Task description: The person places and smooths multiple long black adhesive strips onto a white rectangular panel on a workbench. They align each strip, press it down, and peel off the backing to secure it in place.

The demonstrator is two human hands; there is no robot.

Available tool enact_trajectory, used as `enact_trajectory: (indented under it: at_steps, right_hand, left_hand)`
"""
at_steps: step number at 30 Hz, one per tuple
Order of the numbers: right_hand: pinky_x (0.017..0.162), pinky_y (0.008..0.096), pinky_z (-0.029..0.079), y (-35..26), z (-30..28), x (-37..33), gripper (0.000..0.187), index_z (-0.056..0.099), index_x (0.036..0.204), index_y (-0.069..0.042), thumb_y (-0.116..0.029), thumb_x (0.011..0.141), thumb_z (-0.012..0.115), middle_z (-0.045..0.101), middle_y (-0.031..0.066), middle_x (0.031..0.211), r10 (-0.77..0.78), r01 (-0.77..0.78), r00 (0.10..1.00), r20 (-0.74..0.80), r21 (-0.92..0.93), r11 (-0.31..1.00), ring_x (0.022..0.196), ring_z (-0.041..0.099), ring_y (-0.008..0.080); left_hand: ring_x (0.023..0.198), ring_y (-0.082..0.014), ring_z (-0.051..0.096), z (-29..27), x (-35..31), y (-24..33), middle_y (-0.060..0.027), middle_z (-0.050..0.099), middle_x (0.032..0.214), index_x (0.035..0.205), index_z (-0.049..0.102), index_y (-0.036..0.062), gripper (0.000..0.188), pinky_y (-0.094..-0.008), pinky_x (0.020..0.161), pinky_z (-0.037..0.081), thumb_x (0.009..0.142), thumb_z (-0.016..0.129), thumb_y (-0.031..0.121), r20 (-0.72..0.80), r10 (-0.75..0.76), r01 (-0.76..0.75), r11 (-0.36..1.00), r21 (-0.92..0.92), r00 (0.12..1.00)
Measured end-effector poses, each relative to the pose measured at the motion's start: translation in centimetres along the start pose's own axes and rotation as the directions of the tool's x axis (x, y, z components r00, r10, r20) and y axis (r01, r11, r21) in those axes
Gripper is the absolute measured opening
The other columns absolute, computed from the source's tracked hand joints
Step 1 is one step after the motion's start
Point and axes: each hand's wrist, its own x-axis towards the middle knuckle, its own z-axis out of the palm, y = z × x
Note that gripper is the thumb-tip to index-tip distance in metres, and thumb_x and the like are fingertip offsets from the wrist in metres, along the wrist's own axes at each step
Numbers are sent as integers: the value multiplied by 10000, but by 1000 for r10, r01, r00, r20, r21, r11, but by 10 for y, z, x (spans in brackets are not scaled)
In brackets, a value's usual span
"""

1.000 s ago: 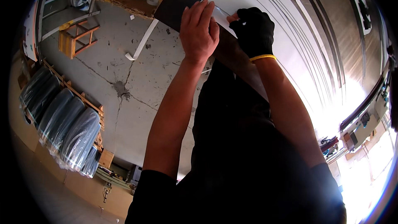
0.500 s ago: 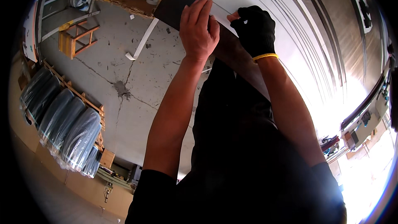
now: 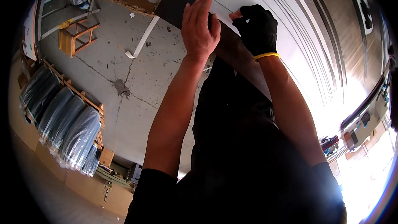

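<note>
My bare left hand [image 3: 200, 29] is at the edge of a dark worktable [image 3: 182, 0], its fingers stretched out and its thumb apart. To its right is my right hand [image 3: 259, 29], in a black glove with a yellow cuff and one bare fingertip showing. Its fingers are closed in a pinch over a white sheet [image 3: 290, 29]. A thin dark line runs between the two hands on the sheet. Whatever the right fingers grip is too small to make out. Several thin dark strips [image 3: 296, 18] lie lengthwise along the sheet.
A cardboard box [image 3: 124, 2] of white scraps stands beyond the table's left corner. On the floor are a wooden stool [image 3: 76, 37] and a pale strip [image 3: 145, 37]. Plastic-wrapped dark rolls [image 3: 78, 128] line the left side. Strong glare washes out the lower right.
Both hands have barely moved. My right hand has shifted slightly to the right, and my left thumb and fingers are a little further apart.
</note>
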Motion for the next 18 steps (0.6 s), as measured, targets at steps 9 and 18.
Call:
enact_trajectory:
  at_steps: [9,18]
  right_hand:
    - [825,435,616,-1,1,0,160,889,932,-205,-298,805,861,810,85,953,-14,14,999,-33,-14,1000,901,783,333]
    - [818,448,610,-3,1,1,178,890,930,-203,-328,806,859,808,90,944,-4,3,1000,-27,-38,999,897,777,348]
  left_hand:
    - [1342,-363,701,-1,-1,-1,-93,744,1417,1454,685,86,452,-601,1206,496,1004,727,98,5,15,-15,1000,7,1000]
    - [1352,-360,694,-1,-1,-1,-90,742,1416,1450,681,82,455,-601,1212,494,998,731,96,-2,9,-9,1000,-10,1000]
